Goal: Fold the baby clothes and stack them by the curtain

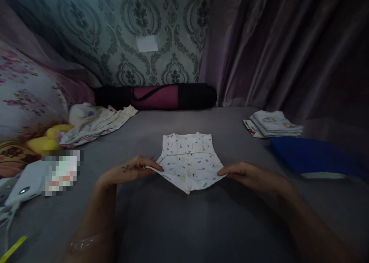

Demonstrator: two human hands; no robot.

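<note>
A small white baby shirt with a tiny scattered print lies in front of me, its upper part folded over on itself. My left hand pinches the lower left corner between thumb and fingers. At the lower right corner, my right hand grips the cloth in the same way. Both lower corners are held out to the sides and look slightly lifted, while the middle of the hem dips to a point towards me. The upper edge rests flat on the grey bed sheet.
Folded white cloths sit at the right, behind a blue item. Loose clothes, a yellow plush toy and a white device with a cable lie left. A black and maroon long bag lines the wall.
</note>
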